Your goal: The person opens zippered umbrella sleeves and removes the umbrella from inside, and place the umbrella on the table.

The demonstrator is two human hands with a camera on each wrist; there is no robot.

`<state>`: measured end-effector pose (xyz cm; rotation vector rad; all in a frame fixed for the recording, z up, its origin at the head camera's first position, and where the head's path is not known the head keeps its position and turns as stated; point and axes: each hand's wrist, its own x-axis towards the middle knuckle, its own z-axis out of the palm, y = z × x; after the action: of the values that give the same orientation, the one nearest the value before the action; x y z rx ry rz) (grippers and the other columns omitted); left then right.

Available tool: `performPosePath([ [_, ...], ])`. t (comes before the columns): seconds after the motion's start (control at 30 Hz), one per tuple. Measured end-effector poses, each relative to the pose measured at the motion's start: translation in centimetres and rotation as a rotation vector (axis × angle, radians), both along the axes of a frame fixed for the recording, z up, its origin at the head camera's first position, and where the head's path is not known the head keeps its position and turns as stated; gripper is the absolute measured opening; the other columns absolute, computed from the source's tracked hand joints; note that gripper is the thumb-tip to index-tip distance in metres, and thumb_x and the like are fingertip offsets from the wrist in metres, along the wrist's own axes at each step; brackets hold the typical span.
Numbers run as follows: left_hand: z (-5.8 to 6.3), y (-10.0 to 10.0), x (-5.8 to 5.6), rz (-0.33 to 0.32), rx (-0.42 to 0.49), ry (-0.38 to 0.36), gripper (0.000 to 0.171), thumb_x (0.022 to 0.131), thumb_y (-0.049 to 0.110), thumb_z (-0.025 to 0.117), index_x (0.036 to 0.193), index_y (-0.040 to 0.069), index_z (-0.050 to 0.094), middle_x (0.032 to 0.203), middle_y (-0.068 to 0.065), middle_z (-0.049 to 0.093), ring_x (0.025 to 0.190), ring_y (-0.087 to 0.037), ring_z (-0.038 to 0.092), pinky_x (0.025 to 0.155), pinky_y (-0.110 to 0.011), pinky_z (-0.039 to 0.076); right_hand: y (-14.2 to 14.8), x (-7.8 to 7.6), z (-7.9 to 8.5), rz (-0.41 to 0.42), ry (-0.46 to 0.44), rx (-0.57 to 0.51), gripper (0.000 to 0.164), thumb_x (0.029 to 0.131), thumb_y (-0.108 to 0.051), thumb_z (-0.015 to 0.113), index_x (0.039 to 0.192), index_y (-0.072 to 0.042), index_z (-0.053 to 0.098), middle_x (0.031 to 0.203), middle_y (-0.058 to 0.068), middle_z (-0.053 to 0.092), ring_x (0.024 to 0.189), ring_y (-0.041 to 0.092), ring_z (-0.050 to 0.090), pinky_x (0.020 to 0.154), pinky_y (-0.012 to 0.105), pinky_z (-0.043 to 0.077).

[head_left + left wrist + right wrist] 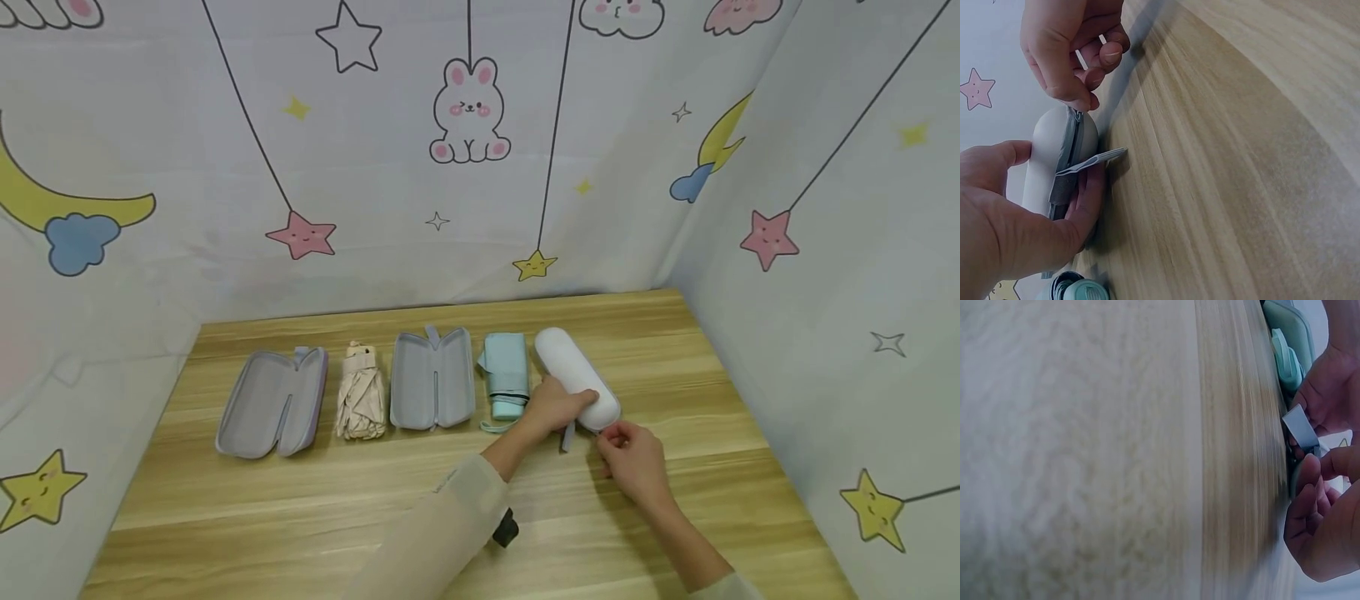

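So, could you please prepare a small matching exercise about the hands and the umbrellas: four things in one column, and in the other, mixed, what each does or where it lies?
Things:
1. left hand
2. beige umbrella
3. right hand
4. mint umbrella

Place or action:
A. pinches at the zip
B. lies just left of the white case
C. grips the white case
D. lies between the two open cases

Right pairs: 1-C, 2-D, 3-A, 4-B
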<state>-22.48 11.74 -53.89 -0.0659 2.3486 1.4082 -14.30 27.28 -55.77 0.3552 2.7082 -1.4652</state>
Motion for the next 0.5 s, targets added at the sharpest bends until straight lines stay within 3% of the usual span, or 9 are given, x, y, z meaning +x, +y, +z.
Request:
performPosePath([
  [0.5, -1.5, 0.2, -0.8, -0.008, -0.003, 0.002, 0.051, 0.091, 0.048, 0.076, 0.103, 0.0, 0.064, 0.066, -0.003, 0.06, 0.047, -0.014, 0.053, 0.046, -0.029, 0.043, 0.7, -0.1, 0.4, 0.06, 0.035, 0.063, 0.005, 0.091, -0.003, 0.069, 0.085, -0.003, 0.069, 0.068, 0.002, 0.063, 0.051, 0.014, 0.061, 0.047, 0.024, 0.048],
])
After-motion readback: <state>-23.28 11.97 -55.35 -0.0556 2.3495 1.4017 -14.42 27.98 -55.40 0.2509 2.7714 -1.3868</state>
